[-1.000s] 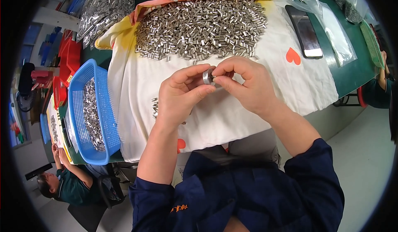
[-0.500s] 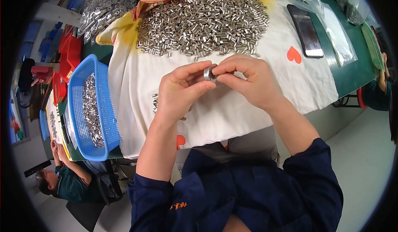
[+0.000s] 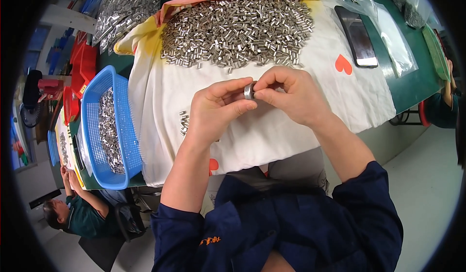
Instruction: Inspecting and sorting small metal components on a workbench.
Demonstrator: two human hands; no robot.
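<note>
Head view: green table (image 3: 412, 85) covered by a white cloth (image 3: 272, 131) w/ red hearts. On the cloth's far side, a big heap of small metal cylinders (image 3: 238, 31). At the table's left edge, a blue plastic basket (image 3: 94, 126) partly filled w/ the same parts. A black phone (image 3: 358, 36) lies at right, beside clear plastic bags (image 3: 395, 39). Left hand (image 3: 213, 111) & right hand (image 3: 291, 94) meet above the cloth's centre, fingertips of both pinched on one small metal cylinder (image 3: 249, 91). A few loose cylinders (image 3: 184, 122) lie just left of the left hand.
</note>
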